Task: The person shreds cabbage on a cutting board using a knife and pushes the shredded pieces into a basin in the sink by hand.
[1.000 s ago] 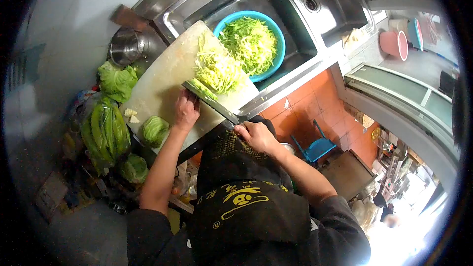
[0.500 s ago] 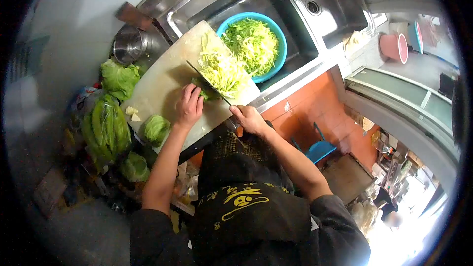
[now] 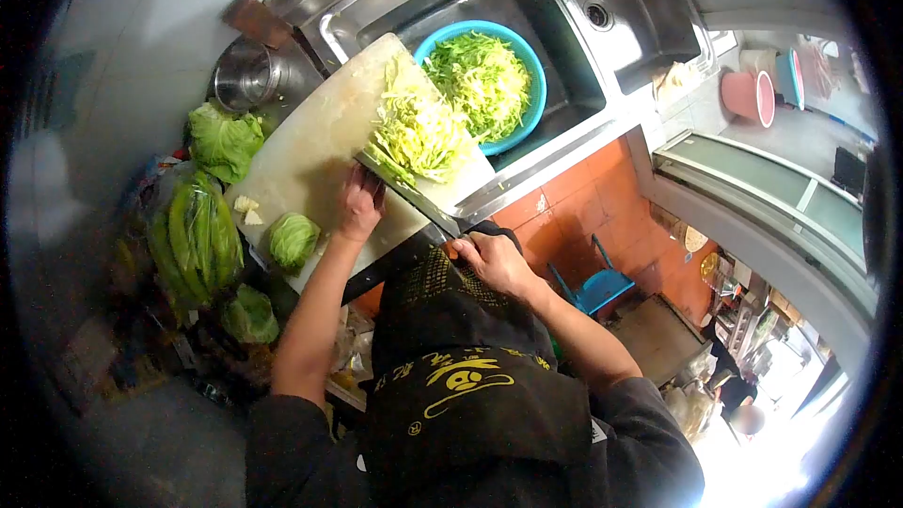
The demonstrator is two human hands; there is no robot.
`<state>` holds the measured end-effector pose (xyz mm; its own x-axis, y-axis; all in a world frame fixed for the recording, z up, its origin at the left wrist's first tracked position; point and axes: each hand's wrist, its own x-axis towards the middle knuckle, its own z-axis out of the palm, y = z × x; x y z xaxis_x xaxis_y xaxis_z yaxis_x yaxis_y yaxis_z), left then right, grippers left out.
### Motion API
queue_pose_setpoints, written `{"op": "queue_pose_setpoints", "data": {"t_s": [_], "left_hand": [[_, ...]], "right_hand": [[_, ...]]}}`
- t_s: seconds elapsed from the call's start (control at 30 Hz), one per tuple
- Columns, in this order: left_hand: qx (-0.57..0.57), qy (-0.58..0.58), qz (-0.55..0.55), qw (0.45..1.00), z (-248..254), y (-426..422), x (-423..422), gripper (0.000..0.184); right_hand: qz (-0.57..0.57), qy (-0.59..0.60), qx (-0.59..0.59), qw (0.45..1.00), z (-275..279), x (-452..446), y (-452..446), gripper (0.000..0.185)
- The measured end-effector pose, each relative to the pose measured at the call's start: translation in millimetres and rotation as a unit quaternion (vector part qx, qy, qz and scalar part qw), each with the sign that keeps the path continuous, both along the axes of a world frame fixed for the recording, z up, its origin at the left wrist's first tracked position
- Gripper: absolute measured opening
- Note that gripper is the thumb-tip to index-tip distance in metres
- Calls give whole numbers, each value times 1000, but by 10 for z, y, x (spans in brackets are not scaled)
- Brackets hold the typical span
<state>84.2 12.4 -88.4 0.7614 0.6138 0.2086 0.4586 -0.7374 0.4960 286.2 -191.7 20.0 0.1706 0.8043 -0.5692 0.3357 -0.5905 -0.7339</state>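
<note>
My right hand (image 3: 496,261) is wrapped round the handle of a kitchen knife (image 3: 414,196), over the near edge of the white cutting board (image 3: 315,146). The broad blade lies tilted across the board, beside a pile of shredded cabbage (image 3: 419,132). My left hand (image 3: 360,205) is closed, with bent fingers next to the blade's far end. Whatever is under those fingers is hidden. A cut piece of cabbage (image 3: 293,239) sits on the board left of my left hand, close to some small pale scraps (image 3: 247,207).
Past the board, a blue basin (image 3: 538,99) of shredded greens stands in the steel sink (image 3: 574,85). A metal pot (image 3: 242,75), a cabbage (image 3: 226,141) and bagged long green vegetables (image 3: 195,243) are at the left. A blue stool (image 3: 602,292) stands on the red floor at right.
My right hand has drawn the knife back towards my body, and its blade now shows more of its flat side. My left hand has shifted slightly left; the green piece by its fingers is out of sight.
</note>
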Motion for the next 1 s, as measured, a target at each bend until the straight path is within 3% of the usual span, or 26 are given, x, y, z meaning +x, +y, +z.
{"op": "queue_pose_setpoints", "data": {"t_s": [0.33,0.43,0.53,0.67,0.77,0.9,1.0], "left_hand": [[7,-2,-16,1000,-19,21,-14,38],[19,-27,-2,999,26,10,30,31],[0,-2,1,1000,154,10,102,12],[-1,-4,5,1000,151,19,118,14],[14,-42,31,999,26,51,111,21],[-22,-24,48,998,-69,-70,-13,32],[9,-38,-4,999,-200,-46,-79,33]], "right_hand": [[4,9,-28,1000,0,20,98,56],[4,14,-34,999,-66,-2,204,57],[4,7,-33,999,-373,-58,413,58],[-20,76,-28,997,-578,-32,548,53],[-29,88,-35,995,-395,16,531,53],[32,-20,29,999,-45,48,280,53],[29,0,2,1000,117,46,174,52]]}}
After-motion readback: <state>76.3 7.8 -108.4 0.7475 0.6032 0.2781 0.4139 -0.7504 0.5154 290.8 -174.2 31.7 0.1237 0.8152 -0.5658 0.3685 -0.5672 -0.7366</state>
